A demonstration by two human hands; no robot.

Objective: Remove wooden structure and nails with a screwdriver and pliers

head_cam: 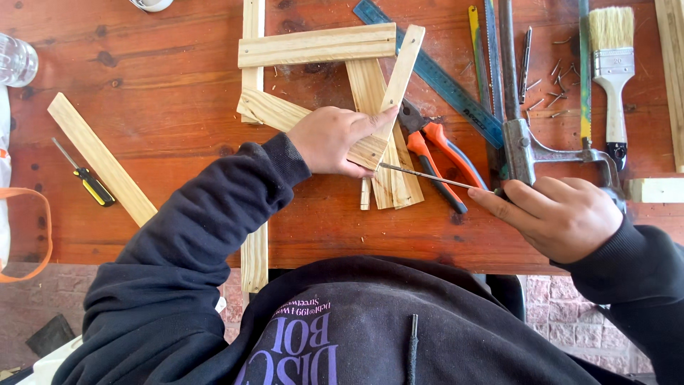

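Note:
My left hand (335,140) presses down on a thin light wooden slat (394,85) that leans across other wooden strips (317,44) on the red-brown table (157,93). My right hand (559,217) grips the handle end of a metal hacksaw (527,146). The saw's thin blade (427,177) reaches left and meets the slat's lower end beside my left fingers. Orange-handled pliers (442,153) lie just under the blade, between my two hands.
A blue metal ruler (434,75), a paintbrush (611,64), loose nails (552,89) and long files lie at the back right. A loose slat (100,158) and a yellow-black screwdriver (89,182) lie at the left. A clear jar (16,60) stands at the left edge.

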